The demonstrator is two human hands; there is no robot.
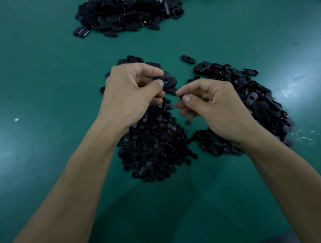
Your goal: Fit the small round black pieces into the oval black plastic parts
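Green mat, smooth and faintly glossy: the table surface (43, 71), carrying every item below.

Head view, entries in order:

- Left hand (130, 89): thumb and forefinger pinch one oval black plastic part (168, 80), lifted clear of the mat with its central hole facing up.
- Right hand (210, 104): thumb and forefinger tips close on a small round black piece (181, 97), just beside the oval part's near edge and not yet seated. Most of the piece is hidden by the fingertips.
- Heap of round pieces (153, 145): between the forearms, below both hands.
- Heap of oval parts (256, 98): right of the right hand, holes visible on several.
- Far heap (129, 12): dark oval parts at the top edge. Whether they are already fitted cannot be told.
- One stray oval part (188, 59), alone beyond the hands.

Handling note, as a judgement: the step is insertion. Keep the left thumb off the hole, hold the oval part level, bring the round piece square over the opening and press straight down. A tilted entry would likely jam or flick the piece away.
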